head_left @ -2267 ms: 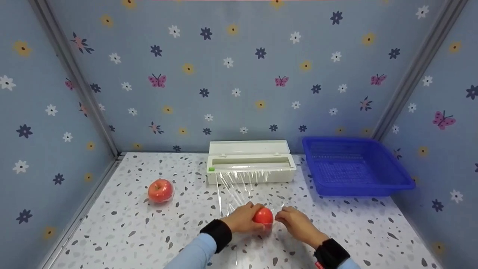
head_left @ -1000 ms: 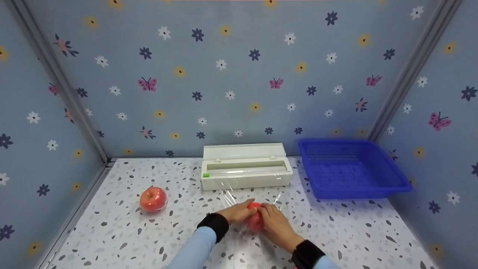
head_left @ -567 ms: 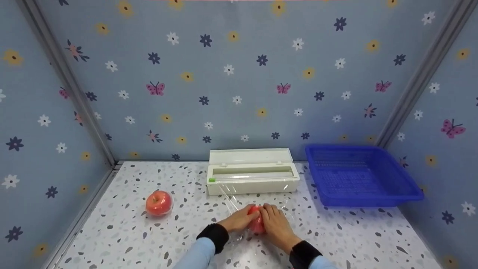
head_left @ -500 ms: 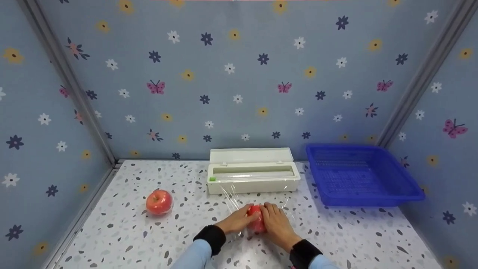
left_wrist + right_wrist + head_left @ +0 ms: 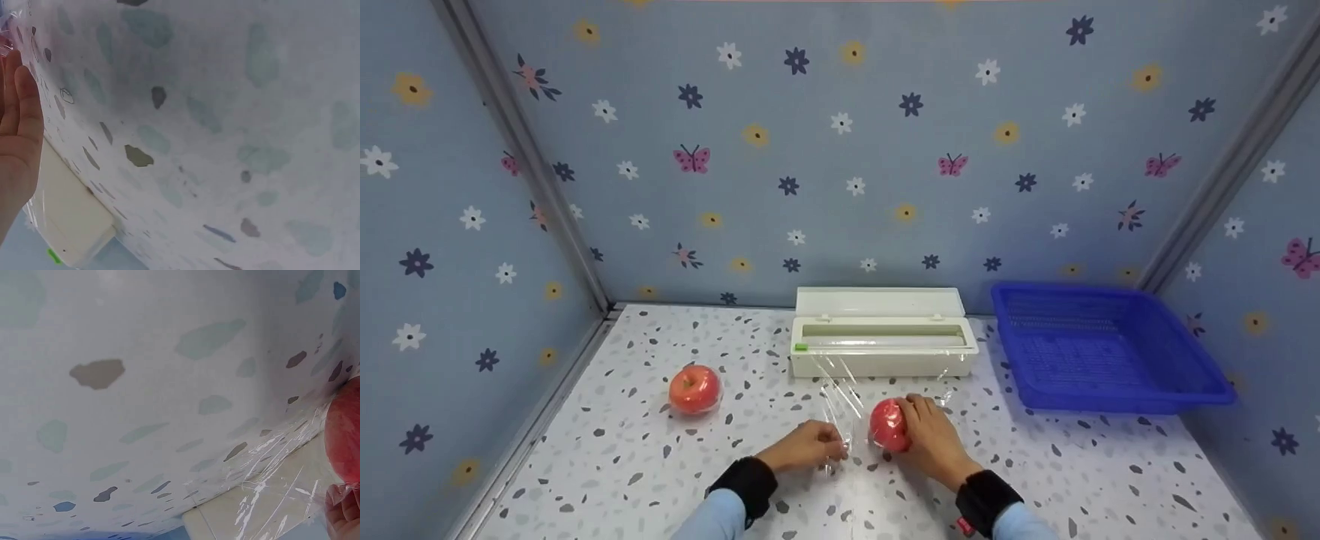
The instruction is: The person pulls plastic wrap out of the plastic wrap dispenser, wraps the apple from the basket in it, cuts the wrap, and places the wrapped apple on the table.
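My right hand (image 5: 934, 439) grips a red apple (image 5: 889, 425) from its right side, fingers curled over it. Clear plastic wrap (image 5: 840, 386) runs from a white dispenser box (image 5: 885, 364) down to the apple and shines over its skin. To the apple's left, my left hand (image 5: 804, 448) pinches the loose edge of the film, a gap away from the fruit. In the right wrist view the film (image 5: 275, 489) stretches beside the apple (image 5: 343, 433). The left hand (image 5: 19, 129) shows at the left edge of its wrist view, film at the fingertips.
Another apple (image 5: 694, 390), wrapped in film, sits on the speckled table at the left. The dispenser's lid (image 5: 879, 301) stands raised against the back wall. A blue plastic basket (image 5: 1125, 399) is at the back right. Patterned panels enclose the back and sides.
Half a second ago both hands were on the apple. The left hand has since come off it, moving left with the film, while the right hand keeps its grip. The view has shifted slightly.
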A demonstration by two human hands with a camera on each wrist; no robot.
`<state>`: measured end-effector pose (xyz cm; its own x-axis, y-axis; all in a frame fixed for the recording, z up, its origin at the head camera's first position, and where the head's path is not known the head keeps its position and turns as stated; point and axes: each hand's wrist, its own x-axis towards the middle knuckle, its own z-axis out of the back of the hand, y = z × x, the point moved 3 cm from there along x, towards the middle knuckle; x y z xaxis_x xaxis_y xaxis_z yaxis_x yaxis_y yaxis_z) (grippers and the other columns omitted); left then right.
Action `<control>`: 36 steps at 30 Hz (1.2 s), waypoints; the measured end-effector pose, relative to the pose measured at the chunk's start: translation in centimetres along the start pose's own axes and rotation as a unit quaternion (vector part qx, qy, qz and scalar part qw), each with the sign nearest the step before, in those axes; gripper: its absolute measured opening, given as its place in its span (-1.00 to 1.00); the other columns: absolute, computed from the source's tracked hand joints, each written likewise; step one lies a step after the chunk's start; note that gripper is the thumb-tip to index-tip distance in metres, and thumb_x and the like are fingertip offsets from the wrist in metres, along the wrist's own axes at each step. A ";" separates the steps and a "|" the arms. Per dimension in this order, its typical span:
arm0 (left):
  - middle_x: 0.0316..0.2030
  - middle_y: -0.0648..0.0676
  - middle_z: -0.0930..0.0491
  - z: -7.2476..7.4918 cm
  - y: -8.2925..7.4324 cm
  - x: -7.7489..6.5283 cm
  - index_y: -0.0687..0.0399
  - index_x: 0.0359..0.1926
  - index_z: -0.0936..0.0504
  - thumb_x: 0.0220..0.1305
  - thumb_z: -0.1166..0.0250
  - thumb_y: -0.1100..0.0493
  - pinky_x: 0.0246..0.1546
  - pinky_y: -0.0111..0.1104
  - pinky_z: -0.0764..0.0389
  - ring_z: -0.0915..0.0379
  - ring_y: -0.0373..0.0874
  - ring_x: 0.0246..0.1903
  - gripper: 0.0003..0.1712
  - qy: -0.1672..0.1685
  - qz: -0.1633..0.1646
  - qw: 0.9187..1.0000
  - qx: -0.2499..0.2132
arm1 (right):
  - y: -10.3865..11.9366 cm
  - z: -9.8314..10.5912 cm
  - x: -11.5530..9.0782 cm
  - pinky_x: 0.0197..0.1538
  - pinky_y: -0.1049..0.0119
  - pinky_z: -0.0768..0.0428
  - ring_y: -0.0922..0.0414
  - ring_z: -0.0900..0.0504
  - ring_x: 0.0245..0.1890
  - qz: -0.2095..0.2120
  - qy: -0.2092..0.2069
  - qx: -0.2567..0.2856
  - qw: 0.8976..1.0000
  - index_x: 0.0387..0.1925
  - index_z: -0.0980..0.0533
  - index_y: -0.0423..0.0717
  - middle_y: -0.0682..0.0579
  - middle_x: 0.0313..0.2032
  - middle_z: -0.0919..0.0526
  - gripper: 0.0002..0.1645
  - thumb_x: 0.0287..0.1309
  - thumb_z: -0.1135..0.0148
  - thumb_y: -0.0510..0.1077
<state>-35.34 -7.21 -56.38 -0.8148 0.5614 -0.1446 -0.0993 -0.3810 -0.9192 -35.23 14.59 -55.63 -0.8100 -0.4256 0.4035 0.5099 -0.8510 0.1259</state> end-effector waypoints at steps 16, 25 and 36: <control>-0.58 -0.04 -0.40 1.8 1.5 0.3 0.49 -0.10 -0.37 0.34 0.01 0.17 -0.66 -0.55 -0.46 -0.29 -0.38 -0.78 -0.64 -0.174 0.033 0.974 -0.143 | 0.4 0.5 1.1 -0.01 0.00 -0.52 -0.06 -0.45 -0.02 -0.050 0.059 0.074 0.994 0.11 -0.31 -0.18 -0.14 -0.01 -0.41 0.00 -0.44 -0.52 0.07; -0.53 -0.01 -0.50 2.6 2.2 -0.2 0.42 -0.14 -0.49 0.32 -0.03 0.12 -0.61 -0.48 -0.37 -0.27 -0.27 -0.68 -0.63 -0.212 0.050 0.971 -0.099 | 0.0 0.0 2.2 -0.09 0.02 -0.54 -0.01 -0.40 -0.07 -0.084 0.102 0.109 0.985 0.05 -0.37 -0.17 -0.06 -0.11 -0.39 -0.02 -0.51 -0.55 0.11; -0.56 0.06 -0.52 3.9 2.0 0.2 0.37 -0.10 -0.49 0.26 -0.10 0.19 -0.54 -0.49 -0.36 -0.48 -0.01 -0.47 -0.69 -0.331 0.059 0.938 -0.080 | 0.1 0.5 3.5 -0.06 0.00 -0.51 -0.04 -0.36 -0.04 -0.099 0.140 0.135 0.976 0.08 -0.34 -0.23 -0.12 -0.09 -0.38 0.01 -0.51 -0.55 0.06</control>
<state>-37.94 -10.67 -56.82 -0.9963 -0.0774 -0.0377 0.0571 -0.2675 -0.9619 -37.90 13.18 -53.74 -0.9288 -0.3599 0.0884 0.3618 -0.8289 0.4266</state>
